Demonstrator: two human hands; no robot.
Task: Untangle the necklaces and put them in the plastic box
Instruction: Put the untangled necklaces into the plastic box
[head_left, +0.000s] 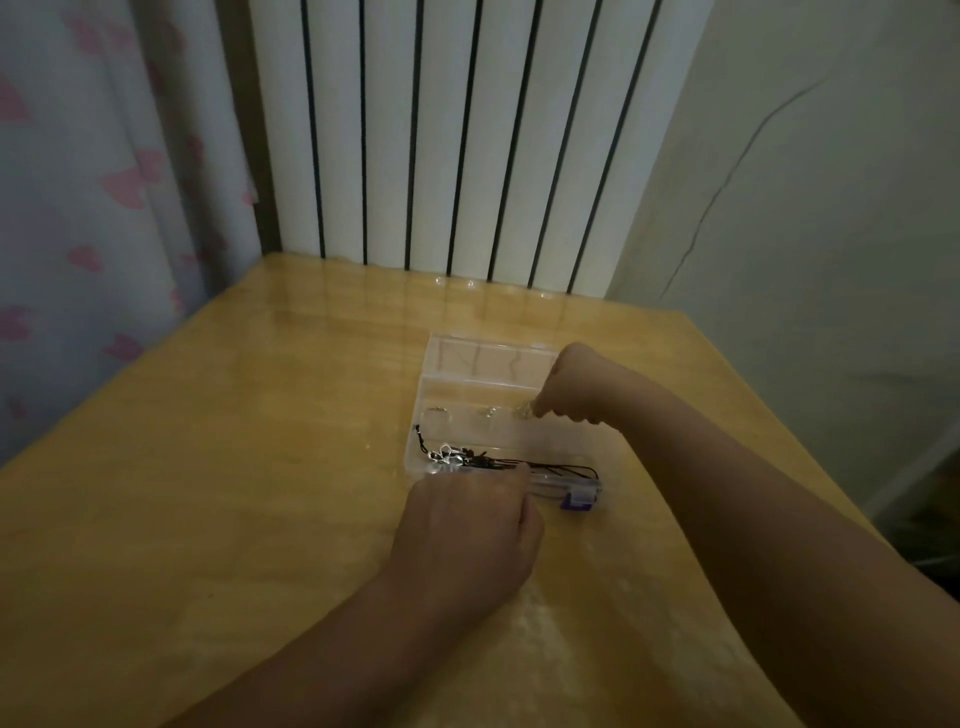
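There is a single view, taken from a wide-angle camera worn on the person's head, looking forward and steeply down across the wooden table (208, 493), whose far edge meets a white slatted panel (467, 130) filling the upper middle of the frame. The camera sits close above the work, so both forearms enter from the bottom edge, the left hand (467, 525) lying low of center and the right hand (576, 384) just right of center over the clear plastic box (441, 384). The wide lens bends the edges, taking in a patterned curtain (78, 208) at the upper left and a pale wall (831, 182) at the upper right.
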